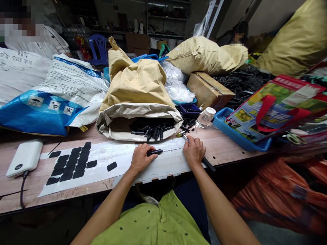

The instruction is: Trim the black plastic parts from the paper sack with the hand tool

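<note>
My left hand (143,157) rests on the white sheet at the table's front edge, its fingers closed round a short black tapered piece (156,152) shaped like a thick pen. To its right, my right hand (194,149) grips a tool with a metal shaft (186,137) and a black handle (209,164); its exact kind is hidden by the fingers. Just beyond both hands lies a tan sack (138,92), its mouth facing me, with several similar black pieces (154,132) spilling out. Black rounded-square pads (111,166) lie on the white sheet (102,153) at left.
A white power bank (27,157) with a cable sits far left, before a blue-and-white sack (51,98). On the right are a clear jar (205,117), a cardboard box (208,89) and a blue tray (227,131) holding a colourful bag. A person (38,41) is at the back left.
</note>
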`<state>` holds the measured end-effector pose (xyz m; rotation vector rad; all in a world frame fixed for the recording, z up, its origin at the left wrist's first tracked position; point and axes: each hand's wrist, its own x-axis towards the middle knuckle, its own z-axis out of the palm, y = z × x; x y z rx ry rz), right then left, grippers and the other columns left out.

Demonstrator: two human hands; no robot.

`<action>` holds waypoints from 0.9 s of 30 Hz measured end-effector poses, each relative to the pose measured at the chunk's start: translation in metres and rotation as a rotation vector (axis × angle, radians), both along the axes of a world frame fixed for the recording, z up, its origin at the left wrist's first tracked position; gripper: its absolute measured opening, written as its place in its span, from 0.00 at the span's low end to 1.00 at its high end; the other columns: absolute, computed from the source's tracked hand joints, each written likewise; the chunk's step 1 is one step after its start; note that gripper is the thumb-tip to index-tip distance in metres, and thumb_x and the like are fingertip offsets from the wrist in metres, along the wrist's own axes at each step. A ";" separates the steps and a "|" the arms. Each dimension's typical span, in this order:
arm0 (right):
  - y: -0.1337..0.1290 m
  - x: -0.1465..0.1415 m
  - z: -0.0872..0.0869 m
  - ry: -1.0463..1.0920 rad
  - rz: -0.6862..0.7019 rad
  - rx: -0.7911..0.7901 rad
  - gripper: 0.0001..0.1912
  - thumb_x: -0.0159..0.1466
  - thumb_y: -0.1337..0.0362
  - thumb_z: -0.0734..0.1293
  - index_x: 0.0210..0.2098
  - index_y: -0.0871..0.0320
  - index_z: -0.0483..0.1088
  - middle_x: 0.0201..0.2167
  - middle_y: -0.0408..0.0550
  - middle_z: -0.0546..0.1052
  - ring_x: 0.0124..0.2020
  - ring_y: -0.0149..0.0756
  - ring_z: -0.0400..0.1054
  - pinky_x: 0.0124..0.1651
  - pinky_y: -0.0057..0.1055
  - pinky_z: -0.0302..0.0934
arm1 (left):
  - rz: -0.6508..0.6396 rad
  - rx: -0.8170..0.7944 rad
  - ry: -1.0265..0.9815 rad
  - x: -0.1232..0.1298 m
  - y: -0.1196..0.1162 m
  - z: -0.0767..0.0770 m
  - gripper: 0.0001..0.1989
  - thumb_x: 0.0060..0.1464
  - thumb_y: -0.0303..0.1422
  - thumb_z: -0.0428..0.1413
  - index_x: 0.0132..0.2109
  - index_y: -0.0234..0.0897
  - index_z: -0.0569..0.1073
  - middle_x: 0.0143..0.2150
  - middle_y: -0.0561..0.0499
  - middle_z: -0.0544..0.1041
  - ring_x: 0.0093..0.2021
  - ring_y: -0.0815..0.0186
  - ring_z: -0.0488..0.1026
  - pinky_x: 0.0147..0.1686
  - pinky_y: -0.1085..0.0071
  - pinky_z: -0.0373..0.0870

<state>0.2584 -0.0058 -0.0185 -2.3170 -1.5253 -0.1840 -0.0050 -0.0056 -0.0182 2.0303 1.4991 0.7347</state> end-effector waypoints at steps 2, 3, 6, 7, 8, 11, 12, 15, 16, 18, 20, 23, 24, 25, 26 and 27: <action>0.000 0.004 0.003 0.046 0.005 -0.010 0.15 0.70 0.62 0.63 0.54 0.51 0.75 0.45 0.52 0.74 0.46 0.41 0.63 0.44 0.35 0.48 | -0.007 -0.020 0.006 0.000 0.001 0.001 0.08 0.53 0.36 0.66 0.42 0.44 0.81 0.40 0.52 0.79 0.43 0.60 0.71 0.45 0.64 0.64; 0.000 0.007 0.006 0.076 0.004 -0.002 0.15 0.70 0.63 0.63 0.54 0.51 0.75 0.45 0.51 0.74 0.46 0.41 0.63 0.44 0.35 0.49 | -0.008 -0.030 0.005 0.000 0.001 0.002 0.08 0.53 0.36 0.66 0.42 0.44 0.81 0.40 0.52 0.79 0.43 0.60 0.70 0.45 0.64 0.63; -0.010 0.009 0.018 0.200 0.012 0.114 0.17 0.71 0.63 0.61 0.55 0.54 0.75 0.45 0.52 0.75 0.45 0.41 0.66 0.45 0.34 0.54 | 0.000 -0.055 -0.008 0.000 0.001 0.003 0.09 0.52 0.35 0.67 0.42 0.44 0.81 0.39 0.53 0.78 0.41 0.61 0.70 0.44 0.65 0.63; -0.015 0.006 0.023 0.254 0.034 0.168 0.18 0.71 0.62 0.60 0.55 0.56 0.74 0.46 0.53 0.76 0.45 0.41 0.67 0.46 0.34 0.56 | 0.005 -0.063 -0.014 0.000 0.002 0.003 0.09 0.51 0.35 0.67 0.41 0.44 0.81 0.39 0.53 0.78 0.41 0.61 0.70 0.43 0.65 0.63; -0.023 0.002 0.027 0.318 0.070 0.209 0.19 0.71 0.62 0.59 0.55 0.57 0.74 0.46 0.54 0.76 0.45 0.41 0.68 0.47 0.34 0.58 | 0.011 -0.070 -0.021 0.000 0.002 0.003 0.09 0.51 0.34 0.67 0.41 0.44 0.80 0.40 0.53 0.78 0.41 0.61 0.70 0.43 0.65 0.63; -0.048 -0.021 0.036 0.504 0.281 0.231 0.19 0.71 0.59 0.59 0.54 0.58 0.74 0.49 0.55 0.78 0.47 0.41 0.71 0.51 0.35 0.63 | 0.021 -0.090 -0.039 0.001 0.003 0.003 0.09 0.49 0.33 0.67 0.40 0.43 0.80 0.40 0.53 0.79 0.42 0.61 0.70 0.43 0.65 0.63; -0.056 -0.031 0.038 0.546 0.351 0.226 0.19 0.71 0.59 0.59 0.54 0.57 0.74 0.50 0.54 0.78 0.50 0.41 0.71 0.53 0.35 0.64 | 0.022 -0.094 -0.046 0.001 0.003 0.003 0.09 0.49 0.33 0.67 0.40 0.43 0.80 0.39 0.53 0.79 0.42 0.61 0.70 0.43 0.65 0.64; -0.073 -0.056 0.038 0.598 0.482 0.184 0.18 0.72 0.61 0.58 0.55 0.55 0.74 0.50 0.52 0.78 0.53 0.39 0.72 0.57 0.35 0.64 | 0.030 -0.099 -0.064 0.001 0.003 0.003 0.09 0.49 0.32 0.67 0.39 0.43 0.80 0.40 0.53 0.79 0.44 0.60 0.71 0.45 0.65 0.65; -0.077 -0.062 0.038 0.592 0.499 0.160 0.19 0.73 0.61 0.58 0.56 0.54 0.74 0.49 0.51 0.79 0.52 0.39 0.72 0.57 0.34 0.64 | 0.034 -0.099 -0.068 0.002 0.002 0.004 0.09 0.49 0.32 0.67 0.39 0.44 0.80 0.40 0.53 0.79 0.44 0.60 0.71 0.45 0.65 0.65; -0.080 -0.071 0.038 0.559 0.520 0.128 0.19 0.73 0.61 0.57 0.58 0.53 0.74 0.46 0.50 0.79 0.50 0.38 0.73 0.56 0.34 0.65 | 0.043 -0.101 -0.070 0.002 0.002 0.004 0.09 0.48 0.32 0.67 0.39 0.44 0.80 0.40 0.53 0.80 0.45 0.60 0.71 0.45 0.65 0.65; -0.082 -0.077 0.039 0.513 0.531 0.129 0.20 0.74 0.61 0.57 0.59 0.52 0.73 0.44 0.50 0.78 0.48 0.38 0.72 0.54 0.33 0.65 | 0.046 -0.102 -0.067 0.003 0.002 0.005 0.08 0.48 0.32 0.68 0.38 0.44 0.80 0.40 0.54 0.80 0.45 0.60 0.71 0.45 0.65 0.65; -0.082 -0.082 0.039 0.420 0.550 0.134 0.20 0.74 0.62 0.57 0.60 0.52 0.72 0.41 0.49 0.77 0.45 0.37 0.72 0.52 0.31 0.65 | 0.046 -0.098 -0.052 0.003 0.002 0.007 0.08 0.48 0.32 0.68 0.39 0.44 0.81 0.39 0.53 0.79 0.45 0.59 0.71 0.45 0.65 0.64; -0.083 -0.083 0.039 0.382 0.559 0.116 0.20 0.74 0.63 0.57 0.60 0.51 0.73 0.40 0.49 0.77 0.44 0.36 0.72 0.51 0.30 0.65 | 0.051 -0.098 -0.044 0.003 0.001 0.007 0.08 0.48 0.33 0.68 0.38 0.44 0.81 0.38 0.53 0.79 0.44 0.59 0.71 0.45 0.65 0.64; -0.083 -0.084 0.038 0.347 0.567 0.089 0.20 0.74 0.64 0.57 0.60 0.50 0.73 0.39 0.48 0.77 0.43 0.36 0.72 0.49 0.29 0.65 | 0.056 -0.098 -0.035 0.003 0.001 0.008 0.08 0.48 0.33 0.68 0.38 0.44 0.81 0.37 0.53 0.79 0.44 0.59 0.71 0.45 0.64 0.64; -0.083 -0.085 0.038 0.317 0.570 0.060 0.20 0.73 0.65 0.58 0.59 0.50 0.73 0.38 0.47 0.76 0.42 0.35 0.72 0.48 0.28 0.64 | 0.061 -0.098 -0.030 0.003 0.001 0.008 0.08 0.48 0.33 0.68 0.38 0.44 0.81 0.37 0.53 0.78 0.44 0.59 0.71 0.45 0.64 0.64; -0.083 -0.085 0.038 0.297 0.568 0.039 0.20 0.73 0.65 0.58 0.59 0.49 0.74 0.37 0.47 0.76 0.41 0.35 0.71 0.46 0.28 0.64 | 0.064 -0.100 -0.030 0.003 0.001 0.008 0.08 0.48 0.33 0.68 0.38 0.44 0.81 0.37 0.53 0.78 0.43 0.59 0.71 0.45 0.64 0.64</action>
